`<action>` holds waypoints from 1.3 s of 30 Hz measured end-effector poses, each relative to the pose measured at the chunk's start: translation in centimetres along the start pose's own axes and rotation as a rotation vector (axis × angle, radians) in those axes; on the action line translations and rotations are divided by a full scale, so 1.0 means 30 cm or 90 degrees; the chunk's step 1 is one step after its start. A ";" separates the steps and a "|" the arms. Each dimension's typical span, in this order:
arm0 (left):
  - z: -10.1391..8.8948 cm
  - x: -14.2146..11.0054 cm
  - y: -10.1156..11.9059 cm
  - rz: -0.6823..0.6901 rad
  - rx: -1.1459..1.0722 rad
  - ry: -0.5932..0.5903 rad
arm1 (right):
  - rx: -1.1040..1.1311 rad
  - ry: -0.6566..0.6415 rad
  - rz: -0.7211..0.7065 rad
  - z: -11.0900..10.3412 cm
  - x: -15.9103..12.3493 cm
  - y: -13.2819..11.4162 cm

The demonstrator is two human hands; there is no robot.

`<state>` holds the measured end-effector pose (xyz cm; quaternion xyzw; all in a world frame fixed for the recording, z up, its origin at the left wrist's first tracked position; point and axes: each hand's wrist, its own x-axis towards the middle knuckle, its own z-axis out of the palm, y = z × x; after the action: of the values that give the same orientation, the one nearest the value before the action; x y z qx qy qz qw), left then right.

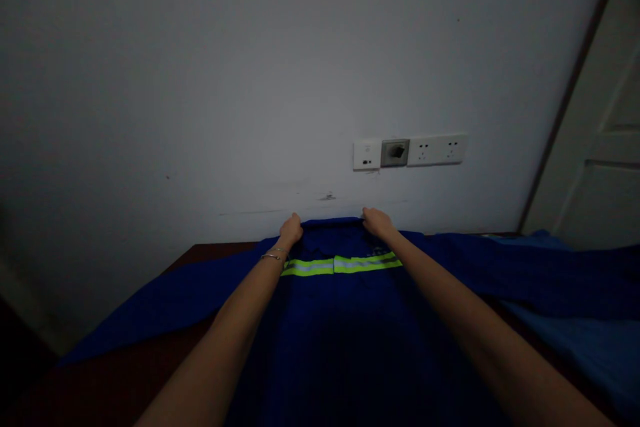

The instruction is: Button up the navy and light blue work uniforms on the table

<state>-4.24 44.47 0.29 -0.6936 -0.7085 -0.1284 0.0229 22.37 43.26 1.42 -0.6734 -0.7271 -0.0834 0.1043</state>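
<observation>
A dark blue work jacket (320, 320) with a yellow-green and silver reflective band (310, 268) across its chest lies spread out, its sleeves stretched to both sides. At the far end, close to the wall, my left hand (291, 229) is closed on the left side of the collar (333, 221). On the collar's other side, my right hand (377, 221) pinches the edge in the same way. A thin bracelet (273, 255) circles my left wrist. The fingertips of both hands are partly hidden, and the jacket's lower part is very dark.
Beneath the jacket is a dark reddish table (145, 373) that meets a pale wall (250, 80). Sockets and a switch (430, 151) are set in the wall. Light blue cloth (585, 347) lies at the right, near a panelled door (605, 147).
</observation>
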 end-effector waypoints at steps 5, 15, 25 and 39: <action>-0.015 0.034 -0.022 0.004 0.003 -0.026 | 0.008 -0.016 -0.005 0.017 0.003 0.014; 0.017 0.042 -0.018 0.082 0.001 -0.063 | 0.046 -0.036 0.011 0.073 0.022 -0.024; -0.029 0.020 -0.035 0.148 0.110 -0.007 | 0.037 -0.009 -0.003 0.052 0.027 0.000; -0.019 0.032 -0.011 0.043 0.055 -0.067 | 0.089 -0.022 0.001 0.059 0.026 0.003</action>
<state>-4.69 45.28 1.00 -0.7212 -0.6898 -0.0602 0.0200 22.35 44.50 -0.08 -0.6664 -0.7323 -0.0203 0.1386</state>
